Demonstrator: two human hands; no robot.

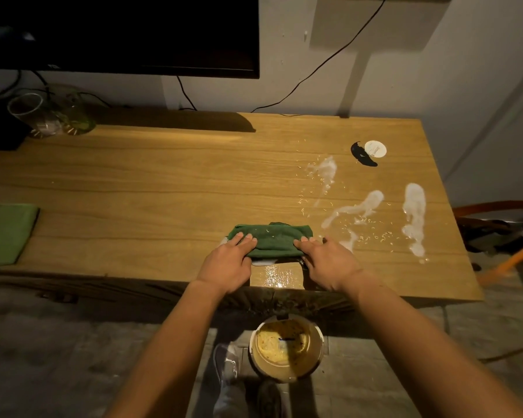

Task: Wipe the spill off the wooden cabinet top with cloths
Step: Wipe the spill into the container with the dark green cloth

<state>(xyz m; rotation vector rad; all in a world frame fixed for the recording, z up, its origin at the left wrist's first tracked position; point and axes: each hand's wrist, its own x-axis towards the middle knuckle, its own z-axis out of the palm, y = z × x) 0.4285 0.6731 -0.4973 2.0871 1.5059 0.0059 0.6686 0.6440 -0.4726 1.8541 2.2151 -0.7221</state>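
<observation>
A dark green cloth lies bunched on the wooden cabinet top near its front edge. My left hand presses and grips the cloth's left end, and my right hand holds its right end. A wet shiny patch sits between my hands at the edge. White spill streaks with small scattered bits spread over the right part of the top. A second, lighter green cloth lies flat at the far left.
A bucket with yellowish liquid stands on the floor below the cabinet edge, by my feet. A white round lid and a black piece lie at back right. Glass vessels stand back left under a dark screen.
</observation>
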